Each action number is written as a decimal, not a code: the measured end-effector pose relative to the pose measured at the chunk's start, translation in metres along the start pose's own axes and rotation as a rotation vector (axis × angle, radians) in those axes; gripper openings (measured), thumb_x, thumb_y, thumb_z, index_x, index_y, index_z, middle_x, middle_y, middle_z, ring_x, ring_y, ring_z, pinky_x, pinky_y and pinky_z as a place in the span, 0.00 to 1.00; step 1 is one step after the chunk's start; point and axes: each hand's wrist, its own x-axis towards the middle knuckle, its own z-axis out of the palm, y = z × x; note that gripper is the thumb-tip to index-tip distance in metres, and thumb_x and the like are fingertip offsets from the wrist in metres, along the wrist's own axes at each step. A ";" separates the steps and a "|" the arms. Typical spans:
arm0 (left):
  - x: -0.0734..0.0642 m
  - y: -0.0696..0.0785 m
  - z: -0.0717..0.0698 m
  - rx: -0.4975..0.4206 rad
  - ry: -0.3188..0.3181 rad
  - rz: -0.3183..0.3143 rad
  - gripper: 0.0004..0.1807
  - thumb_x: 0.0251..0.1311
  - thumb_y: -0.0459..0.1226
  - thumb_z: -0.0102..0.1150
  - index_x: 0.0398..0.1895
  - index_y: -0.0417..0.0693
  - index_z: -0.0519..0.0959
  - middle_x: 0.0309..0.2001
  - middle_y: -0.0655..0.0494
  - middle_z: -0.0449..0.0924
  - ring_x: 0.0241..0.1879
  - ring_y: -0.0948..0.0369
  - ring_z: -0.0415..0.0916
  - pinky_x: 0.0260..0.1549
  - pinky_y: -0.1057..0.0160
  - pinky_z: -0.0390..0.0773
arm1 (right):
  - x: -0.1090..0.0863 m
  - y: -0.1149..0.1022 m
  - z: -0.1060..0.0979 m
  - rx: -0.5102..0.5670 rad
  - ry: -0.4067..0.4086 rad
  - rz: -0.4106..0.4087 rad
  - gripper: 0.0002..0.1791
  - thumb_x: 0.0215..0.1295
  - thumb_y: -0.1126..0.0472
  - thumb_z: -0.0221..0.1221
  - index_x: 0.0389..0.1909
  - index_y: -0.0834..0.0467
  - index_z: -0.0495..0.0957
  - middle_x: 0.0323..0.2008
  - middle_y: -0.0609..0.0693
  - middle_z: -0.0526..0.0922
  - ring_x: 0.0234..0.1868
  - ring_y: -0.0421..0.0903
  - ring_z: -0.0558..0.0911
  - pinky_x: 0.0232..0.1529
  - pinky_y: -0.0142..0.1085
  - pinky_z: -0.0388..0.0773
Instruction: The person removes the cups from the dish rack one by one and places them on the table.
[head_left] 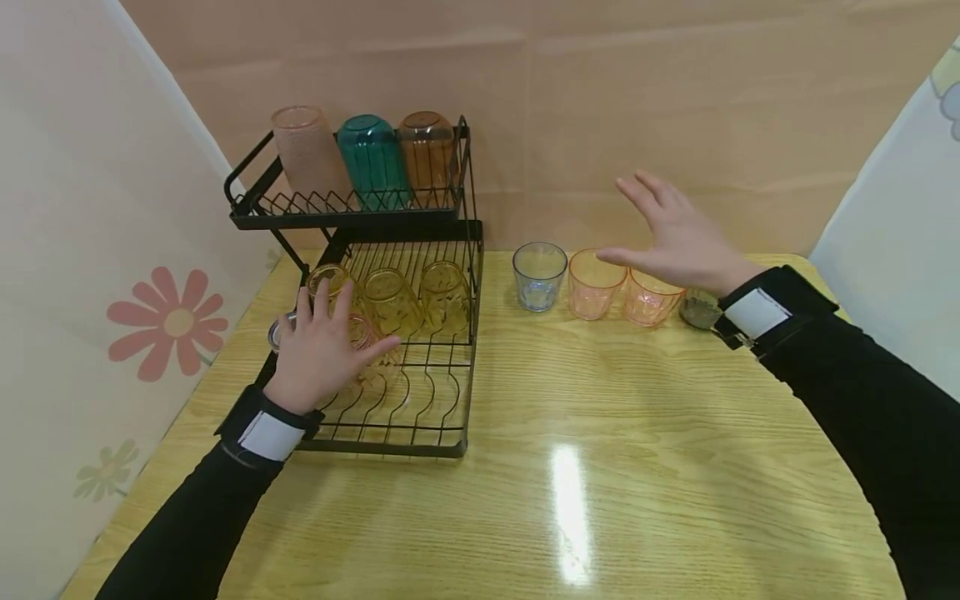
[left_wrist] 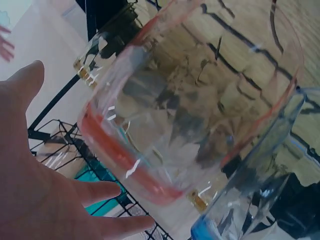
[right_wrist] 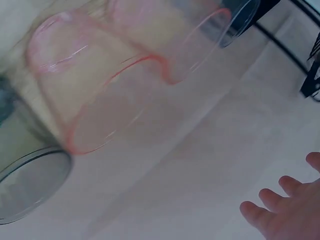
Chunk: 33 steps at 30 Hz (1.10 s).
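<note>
My left hand (head_left: 318,354) hovers with spread fingers over the lower tier of a black dish rack (head_left: 468,392). Below it, partly covered, is an upside-down pink glass (left_wrist: 190,110), with a blue-tinted glass (left_wrist: 245,200) beside it. Behind these, several yellow glasses (head_left: 393,307) stand upside down. My right hand (head_left: 678,237) is held in the air, fingers extended and holding nothing. Under and beyond it runs a row of upright glasses: a blue-rimmed one (head_left: 540,279), two pink ones with orange rims (head_left: 592,292), and a dark grey glass (head_left: 699,310) partly hidden by the wrist.
On the rack's upper tier, a tall pink glass (head_left: 311,158), a teal glass (head_left: 372,162) and a brown glass (head_left: 427,154) stand upside down. The wooden table (head_left: 637,450) reaches back to a beige backdrop (head_left: 637,108). A flowered panel (head_left: 67,250) borders the left side.
</note>
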 end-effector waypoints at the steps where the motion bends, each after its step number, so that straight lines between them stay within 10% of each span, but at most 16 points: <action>1: 0.001 0.000 0.001 -0.002 0.002 0.010 0.57 0.45 0.75 0.40 0.69 0.43 0.50 0.65 0.31 0.47 0.63 0.32 0.41 0.50 0.29 0.46 | 0.002 -0.006 0.001 -0.004 -0.002 -0.015 0.50 0.53 0.32 0.53 0.71 0.46 0.39 0.71 0.53 0.38 0.68 0.58 0.42 0.59 0.60 0.46; 8: 0.004 -0.004 0.009 0.027 0.079 0.095 0.54 0.46 0.71 0.45 0.62 0.35 0.59 0.58 0.28 0.58 0.55 0.34 0.59 0.48 0.39 0.64 | 0.009 -0.041 0.012 -0.064 -0.008 -0.137 0.53 0.50 0.28 0.52 0.71 0.47 0.41 0.70 0.52 0.39 0.68 0.55 0.45 0.60 0.55 0.49; 13: 0.004 -0.005 0.015 0.041 0.010 0.082 0.53 0.47 0.71 0.44 0.58 0.31 0.62 0.48 0.29 0.65 0.46 0.38 0.66 0.32 0.46 0.74 | 0.010 -0.061 0.025 -0.080 -0.033 -0.191 0.53 0.49 0.26 0.49 0.71 0.46 0.40 0.71 0.52 0.38 0.69 0.53 0.44 0.61 0.53 0.47; 22: 0.007 -0.001 0.020 0.031 -0.107 0.105 0.46 0.50 0.67 0.48 0.50 0.32 0.64 0.38 0.34 0.68 0.32 0.44 0.70 0.15 0.55 0.70 | 0.005 -0.084 0.047 -0.063 -0.066 -0.268 0.53 0.48 0.22 0.45 0.71 0.45 0.41 0.70 0.55 0.42 0.68 0.56 0.46 0.54 0.51 0.63; 33: 0.011 -0.006 0.025 0.038 -0.019 0.176 0.38 0.49 0.63 0.54 0.40 0.35 0.65 0.28 0.42 0.67 0.14 0.57 0.62 0.07 0.62 0.60 | 0.006 -0.104 0.071 -0.129 -0.165 -0.296 0.55 0.47 0.19 0.38 0.71 0.45 0.38 0.71 0.53 0.39 0.68 0.56 0.45 0.53 0.51 0.64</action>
